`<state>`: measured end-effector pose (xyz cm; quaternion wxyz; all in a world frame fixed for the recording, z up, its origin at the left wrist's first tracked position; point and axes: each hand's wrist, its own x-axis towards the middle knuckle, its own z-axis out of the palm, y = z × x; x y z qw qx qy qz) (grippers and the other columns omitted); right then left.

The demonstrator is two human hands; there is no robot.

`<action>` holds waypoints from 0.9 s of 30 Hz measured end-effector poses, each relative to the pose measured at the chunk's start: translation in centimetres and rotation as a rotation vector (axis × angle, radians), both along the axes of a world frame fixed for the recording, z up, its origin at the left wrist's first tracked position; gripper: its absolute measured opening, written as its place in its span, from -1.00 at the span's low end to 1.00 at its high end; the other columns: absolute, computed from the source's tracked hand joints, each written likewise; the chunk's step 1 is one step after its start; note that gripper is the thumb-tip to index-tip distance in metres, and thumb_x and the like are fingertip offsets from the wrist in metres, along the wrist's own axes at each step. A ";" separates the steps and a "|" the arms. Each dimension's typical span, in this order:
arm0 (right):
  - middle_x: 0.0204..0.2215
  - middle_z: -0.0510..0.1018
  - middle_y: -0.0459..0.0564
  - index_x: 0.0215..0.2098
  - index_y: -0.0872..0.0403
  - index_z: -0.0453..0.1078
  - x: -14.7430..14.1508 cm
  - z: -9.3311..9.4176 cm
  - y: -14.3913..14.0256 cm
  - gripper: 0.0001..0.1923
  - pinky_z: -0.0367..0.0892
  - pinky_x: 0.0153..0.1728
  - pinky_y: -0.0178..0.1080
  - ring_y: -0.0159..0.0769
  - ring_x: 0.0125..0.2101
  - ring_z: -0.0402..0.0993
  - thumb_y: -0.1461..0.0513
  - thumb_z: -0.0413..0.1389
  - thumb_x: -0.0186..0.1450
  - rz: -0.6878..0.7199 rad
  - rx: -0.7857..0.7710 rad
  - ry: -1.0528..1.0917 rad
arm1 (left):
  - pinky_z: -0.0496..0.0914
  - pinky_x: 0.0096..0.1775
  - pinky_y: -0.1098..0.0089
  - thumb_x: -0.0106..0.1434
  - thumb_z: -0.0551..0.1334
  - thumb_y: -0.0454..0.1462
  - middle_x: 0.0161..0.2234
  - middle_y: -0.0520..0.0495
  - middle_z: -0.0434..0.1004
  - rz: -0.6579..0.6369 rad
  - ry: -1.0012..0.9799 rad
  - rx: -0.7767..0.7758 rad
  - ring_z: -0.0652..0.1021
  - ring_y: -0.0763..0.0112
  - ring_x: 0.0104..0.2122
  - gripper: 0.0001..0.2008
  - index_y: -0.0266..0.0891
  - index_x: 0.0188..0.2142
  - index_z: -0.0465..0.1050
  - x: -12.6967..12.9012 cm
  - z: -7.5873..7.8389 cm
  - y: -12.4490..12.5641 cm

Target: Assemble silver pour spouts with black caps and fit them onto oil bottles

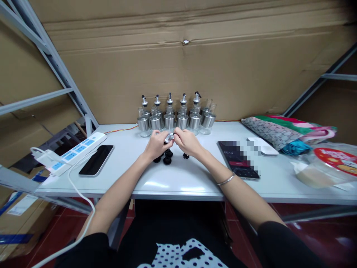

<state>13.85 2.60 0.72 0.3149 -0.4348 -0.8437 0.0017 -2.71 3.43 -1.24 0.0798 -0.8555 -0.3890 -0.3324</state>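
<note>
My left hand is closed round a silver pour spout, above the middle of the table. The fingertips of my right hand pinch the other end of it, where a small dark part shows; my fingers hide most of the piece. On the table below my left hand lie several black stoppers. A few small black pieces rest under my right hand. Behind my hands stand two rows of glass bottles with steel sleeves. Several back-row bottles carry silver spouts with black tips; the front row has bare glass necks.
To the left are a white power strip with a cable and a dark phone. At right lie another phone, a white object, a patterned cloth bag and a clear round tub. Cardboard backs the table.
</note>
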 end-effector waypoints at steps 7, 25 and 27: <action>-0.71 0.30 -0.15 -0.60 0.03 0.07 0.1 0.2 -0.3 -0.61 0.16 -0.40 -0.36 -0.43 -0.62 0.25 0.17 -0.27 0.36 0.172 -0.356 0.277 | 0.21 -0.14 0.32 0.28 0.11 -0.28 -0.31 -0.06 0.48 -0.003 0.016 -0.012 0.47 0.35 -0.27 -0.89 -0.25 -0.22 0.32 -0.2 0.1 0.1; -0.70 0.22 -0.17 -0.59 0.05 0.12 1.2 1.0 0.3 -0.58 0.09 -0.50 -0.35 -0.44 -0.61 0.15 -0.01 -0.16 0.31 0.132 -0.351 0.356 | 0.17 -0.15 0.31 0.31 0.09 -0.27 -0.21 -0.07 0.51 0.073 -0.056 0.001 0.47 0.33 -0.22 -0.88 -0.22 -0.19 0.34 -0.9 0.6 0.3; -0.72 0.24 -0.17 -0.60 0.08 0.22 2.1 1.4 0.5 -0.56 0.08 -0.54 -0.36 -0.45 -0.63 0.15 -0.07 -0.03 0.22 0.172 -0.528 0.309 | 0.17 -0.15 0.31 0.30 0.10 -0.27 -0.21 -0.06 0.51 0.075 -0.065 -0.008 0.47 0.33 -0.22 -0.88 -0.22 -0.19 0.34 -1.0 0.6 0.3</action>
